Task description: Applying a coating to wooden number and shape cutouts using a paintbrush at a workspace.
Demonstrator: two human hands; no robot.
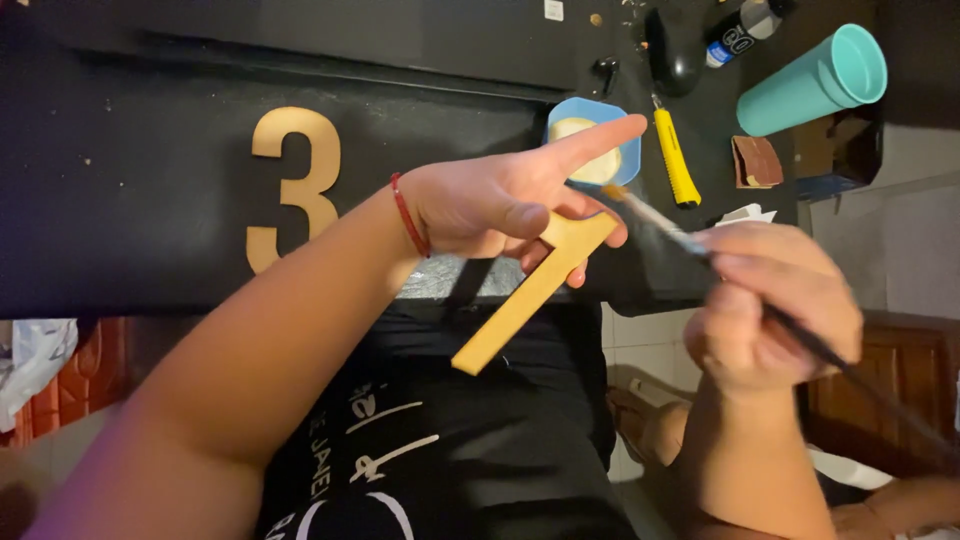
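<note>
While pinched, numeral [530,290] between fingers [520,215]

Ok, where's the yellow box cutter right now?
In the head view, the yellow box cutter lies on the dark table at upper right, just right of the small blue dish and left of the teal cup lying on its side.

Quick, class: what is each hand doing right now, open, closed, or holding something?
Left hand: closed on a gold wooden numeral seven, index finger extended.
Right hand: closed on a paintbrush.

One head camera looks down, close above the hands [620,250].
</note>
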